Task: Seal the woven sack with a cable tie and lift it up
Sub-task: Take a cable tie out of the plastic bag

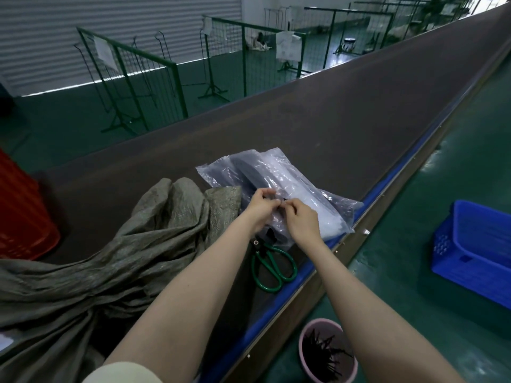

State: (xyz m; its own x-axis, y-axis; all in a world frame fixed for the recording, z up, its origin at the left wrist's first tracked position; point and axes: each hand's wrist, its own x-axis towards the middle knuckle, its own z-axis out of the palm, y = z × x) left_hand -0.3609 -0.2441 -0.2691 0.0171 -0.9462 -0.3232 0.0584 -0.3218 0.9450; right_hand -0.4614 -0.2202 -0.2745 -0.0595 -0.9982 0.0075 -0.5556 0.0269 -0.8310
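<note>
Both forearms over the woven sack [110, 261], left hand [260, 208] and right hand [301, 219] pinching the clear bag [287, 175] of cable ties.

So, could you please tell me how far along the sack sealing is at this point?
Early on. Nothing looks done: the woven sack lies slumped on the conveyor belt, no tie visible on it. In hand: the left hand and right hand are working at the clear plastic bags, seemingly pulling out a cable tie. Left: tying the mouth, perhaps trimming with the scissors, lifting.
</note>
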